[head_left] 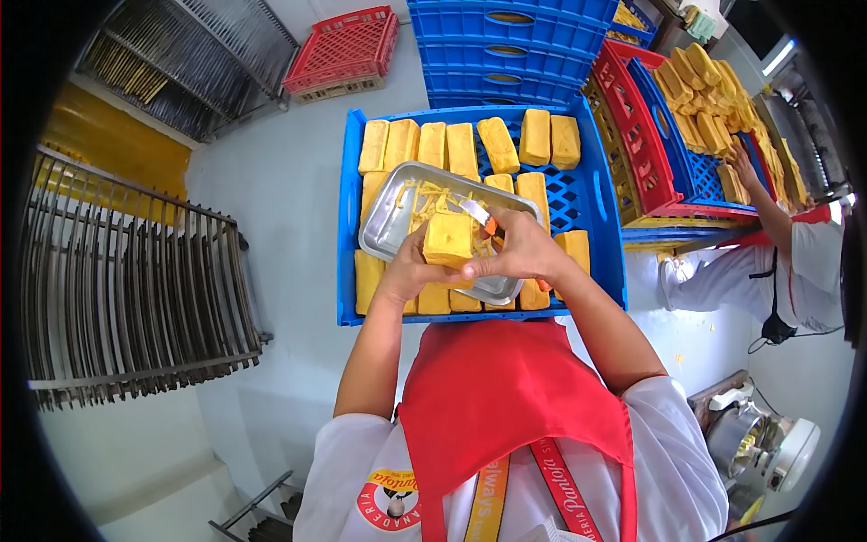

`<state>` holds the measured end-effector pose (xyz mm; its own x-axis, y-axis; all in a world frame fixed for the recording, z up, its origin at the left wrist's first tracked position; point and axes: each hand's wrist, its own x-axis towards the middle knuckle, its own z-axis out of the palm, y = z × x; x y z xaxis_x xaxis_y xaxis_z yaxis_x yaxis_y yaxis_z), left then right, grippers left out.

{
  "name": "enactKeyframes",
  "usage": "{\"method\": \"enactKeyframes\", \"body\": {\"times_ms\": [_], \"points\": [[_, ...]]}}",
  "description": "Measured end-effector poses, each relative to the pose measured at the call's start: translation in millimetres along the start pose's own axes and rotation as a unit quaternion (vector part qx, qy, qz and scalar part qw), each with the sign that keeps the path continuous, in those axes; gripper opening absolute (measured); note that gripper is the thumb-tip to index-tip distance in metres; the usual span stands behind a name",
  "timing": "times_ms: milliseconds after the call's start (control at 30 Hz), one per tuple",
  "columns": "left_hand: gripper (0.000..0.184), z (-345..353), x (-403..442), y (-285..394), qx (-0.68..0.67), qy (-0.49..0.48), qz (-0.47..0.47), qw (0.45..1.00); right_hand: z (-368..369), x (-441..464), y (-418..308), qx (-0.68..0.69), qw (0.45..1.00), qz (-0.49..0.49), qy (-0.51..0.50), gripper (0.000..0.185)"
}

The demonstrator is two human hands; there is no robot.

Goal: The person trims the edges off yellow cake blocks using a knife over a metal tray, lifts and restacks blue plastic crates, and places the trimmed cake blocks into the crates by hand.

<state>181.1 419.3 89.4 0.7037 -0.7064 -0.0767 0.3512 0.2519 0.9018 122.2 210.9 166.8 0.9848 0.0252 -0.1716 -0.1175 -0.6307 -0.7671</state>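
My left hand (pixel 404 268) is wrapped round a yellow bread loaf (pixel 448 237), held with one end facing up. In my right hand (pixel 524 246) is a knife (pixel 473 211) with a short metal blade and an orange handle, mostly hidden by my fingers. The blade lies beside the loaf's far right corner, and my right thumb reaches across to the loaf's near side. Under both hands a metal tray (pixel 384 217) holds yellow trimmings (pixel 432 195). It rests on rows of yellow loaves (pixel 462 149) in a blue crate (pixel 347 217).
Stacked blue crates (pixel 508 54) stand beyond mine. At the right, a co-worker's hand (pixel 742 167) touches loaves in another crate (pixel 691 172). A metal rack (pixel 144 280) stands left, a red crate (pixel 348 50) at the back, and a mixer (pixel 759 443) lower right.
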Motion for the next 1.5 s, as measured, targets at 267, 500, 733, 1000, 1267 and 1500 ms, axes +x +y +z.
{"method": "enactKeyframes", "body": {"times_ms": [267, 500, 733, 1000, 1267, 1500], "points": [[0.077, 5.8, 0.0, 4.9, 0.005, -0.030, -0.011, 0.999, 3.2, 1.9, 5.9, 0.004, 1.000, -0.002, -0.003, 0.091], [0.077, 3.2, 1.2, 0.4, -0.015, -0.037, -0.007, 0.999, 4.8, 4.5, 9.3, 0.025, 0.999, -0.005, -0.029, 0.081], [0.076, 4.6, -1.0, -8.6, -0.058, -0.012, -0.006, 0.998, 13.4, 2.5, 6.7, 0.017, 1.000, 0.003, -0.015, 0.072], [0.072, 3.9, -3.2, -9.8, -0.080, -0.009, -0.002, 0.997, 18.6, 2.5, 7.6, 0.059, 0.998, 0.000, -0.032, 0.069], [0.057, 4.7, -0.7, -12.8, -0.027, 0.103, 0.000, 0.994, 19.5, 5.3, 8.6, -0.068, 0.997, 0.013, -0.033, 0.082], [0.045, -3.1, 34.5, 30.5, -0.005, 0.262, -0.005, 0.965, -1.6, -8.0, 33.2, -0.067, 0.969, 0.092, -0.218, 0.072]]}}
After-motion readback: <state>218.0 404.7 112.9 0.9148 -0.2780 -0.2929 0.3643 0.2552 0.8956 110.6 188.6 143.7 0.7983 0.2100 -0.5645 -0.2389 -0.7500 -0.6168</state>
